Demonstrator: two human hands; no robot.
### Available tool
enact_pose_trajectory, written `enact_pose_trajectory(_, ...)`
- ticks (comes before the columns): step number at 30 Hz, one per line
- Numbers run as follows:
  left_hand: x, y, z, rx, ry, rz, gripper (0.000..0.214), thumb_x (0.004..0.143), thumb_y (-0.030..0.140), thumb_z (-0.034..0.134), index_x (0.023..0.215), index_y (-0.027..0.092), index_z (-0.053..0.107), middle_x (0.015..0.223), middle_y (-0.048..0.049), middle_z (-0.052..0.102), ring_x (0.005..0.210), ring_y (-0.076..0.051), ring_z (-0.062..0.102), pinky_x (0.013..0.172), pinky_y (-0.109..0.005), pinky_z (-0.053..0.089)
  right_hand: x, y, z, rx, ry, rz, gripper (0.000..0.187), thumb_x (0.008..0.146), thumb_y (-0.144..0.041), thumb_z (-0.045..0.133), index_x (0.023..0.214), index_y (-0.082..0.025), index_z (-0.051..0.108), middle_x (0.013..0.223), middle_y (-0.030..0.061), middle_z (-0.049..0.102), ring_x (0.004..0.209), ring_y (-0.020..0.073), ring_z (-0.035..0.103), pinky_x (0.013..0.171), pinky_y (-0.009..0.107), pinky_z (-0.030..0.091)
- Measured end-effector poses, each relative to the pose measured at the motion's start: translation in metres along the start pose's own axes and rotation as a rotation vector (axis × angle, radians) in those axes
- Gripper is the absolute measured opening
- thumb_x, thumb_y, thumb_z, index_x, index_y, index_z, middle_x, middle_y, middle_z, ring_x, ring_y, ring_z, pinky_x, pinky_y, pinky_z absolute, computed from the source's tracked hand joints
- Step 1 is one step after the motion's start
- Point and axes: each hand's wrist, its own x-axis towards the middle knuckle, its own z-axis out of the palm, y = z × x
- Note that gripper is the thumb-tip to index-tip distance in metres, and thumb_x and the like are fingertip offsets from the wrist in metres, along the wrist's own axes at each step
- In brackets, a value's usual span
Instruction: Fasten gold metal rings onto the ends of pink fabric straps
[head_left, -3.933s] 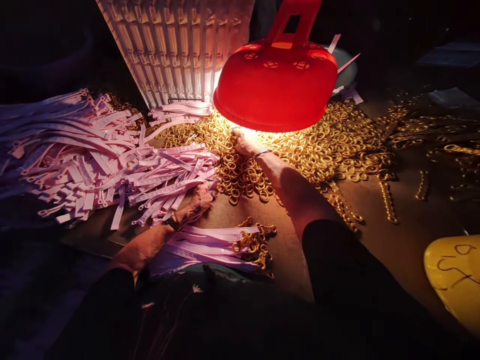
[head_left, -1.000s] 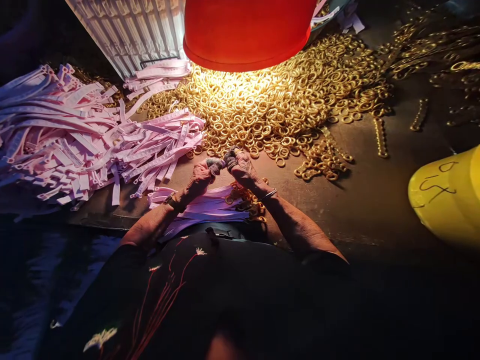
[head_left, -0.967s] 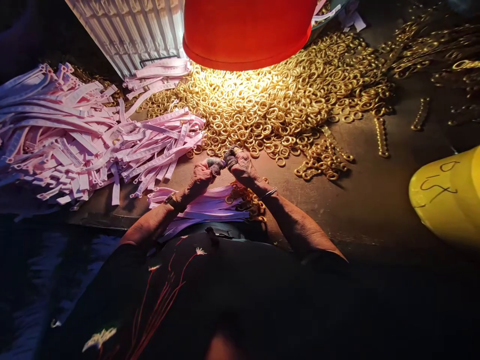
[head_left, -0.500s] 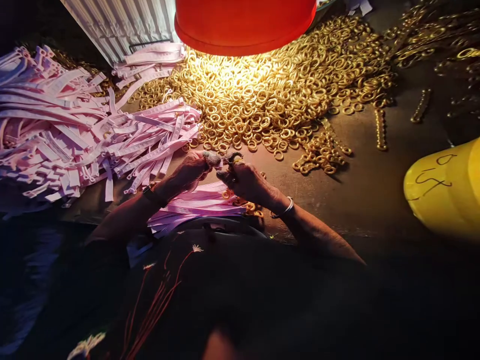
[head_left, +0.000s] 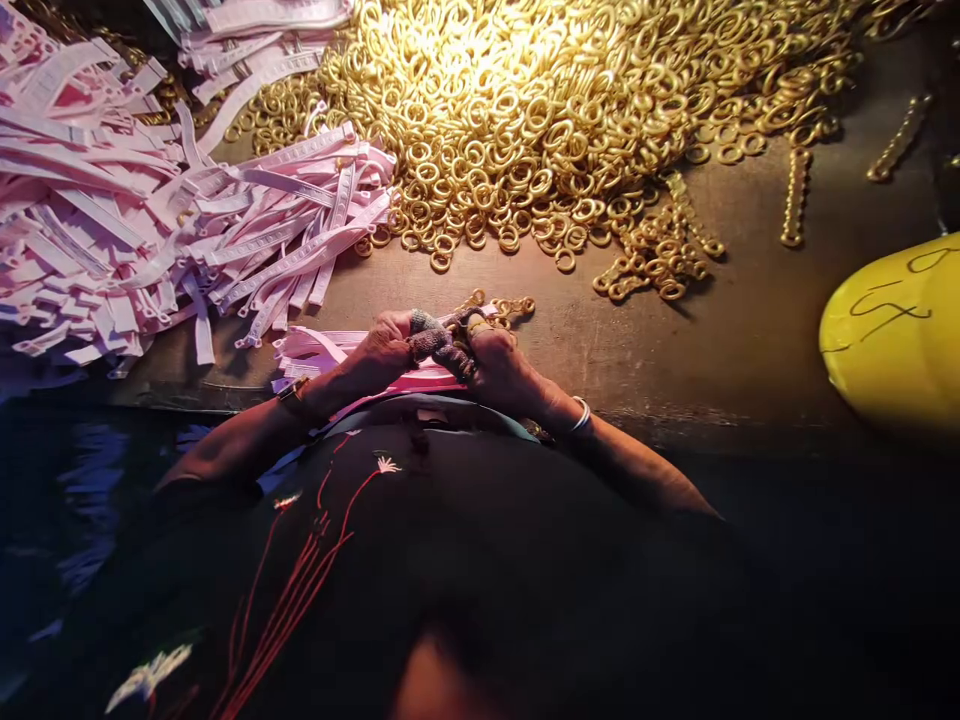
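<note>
My left hand (head_left: 382, 345) and my right hand (head_left: 499, 365) meet close to my body, fingers curled, with cloth-wrapped fingertips pinched together. Between them they grip a pink plastic strip (head_left: 375, 383) and a gold ring (head_left: 478, 324). Under the hands lies a small stack of pink strips (head_left: 311, 348) with gold rings (head_left: 510, 305) threaded on their ends. A big heap of loose gold rings (head_left: 540, 110) is lit brightly beyond the hands.
A large pile of loose pink strips (head_left: 112, 220) covers the left of the dark table (head_left: 750, 340). Short chains of linked rings (head_left: 656, 265) lie at the heap's right edge. A yellow container (head_left: 896, 325) with black marks sits at the right.
My right hand came back from the ring heap and my left from the strip pile; both now meet near my body. The view has tipped down, so the red lamp shade is out of sight.
</note>
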Motion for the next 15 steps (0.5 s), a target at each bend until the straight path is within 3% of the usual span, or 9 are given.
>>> enact_pose_trajectory(4,0.005,-0.009,-0.001,-0.046,0.019,-0.078,0.051,0.052,0.046,0.101,0.064,0.013,0.064,0.050,0.0021,0.052,0.042,-0.003,0.034,0.043,-0.020,0.020,0.006,0.000,0.000,0.015,-0.090,-0.046,0.044,0.098,-0.062,0.054,0.083,-0.024,0.036,0.074,0.0010,0.052,0.064,0.0128,0.041,0.063,0.028,0.036)
enact_pose_trajectory(9,0.010,-0.008,-0.001,-0.035,0.033,-0.093,0.048,0.052,0.044,0.100,0.060,0.014,0.065,0.051,-0.0003,0.055,0.045,-0.006,0.038,0.043,-0.021,0.023,0.011,0.000,-0.006,-0.052,-0.153,-0.091,0.033,0.100,-0.044,0.054,0.081,-0.023,0.037,0.076,0.0009,0.053,0.065,0.0117,0.041,0.064,0.026,0.036)
enact_pose_trajectory(12,0.016,-0.002,-0.001,0.048,0.019,-0.015,0.044,0.055,0.045,0.098,0.060,0.016,0.067,0.054,-0.0016,0.059,0.046,-0.007,0.041,0.043,-0.021,0.028,0.013,0.004,-0.009,-0.175,-0.132,-0.089,0.020,0.098,-0.032,0.059,0.086,-0.021,0.047,0.078,0.0013,0.056,0.064,0.0123,0.042,0.064,0.026,0.034)
enact_pose_trajectory(15,0.022,-0.001,0.000,0.174,-0.025,0.118,0.041,0.062,0.051,0.093,0.061,0.018,0.069,0.060,-0.0044,0.065,0.054,-0.013,0.054,0.051,-0.025,0.044,0.011,0.015,-0.011,-0.333,-0.068,-0.108,0.013,0.097,-0.029,0.060,0.092,-0.018,0.056,0.079,0.0046,0.061,0.065,0.0146,0.047,0.065,0.027,0.034)
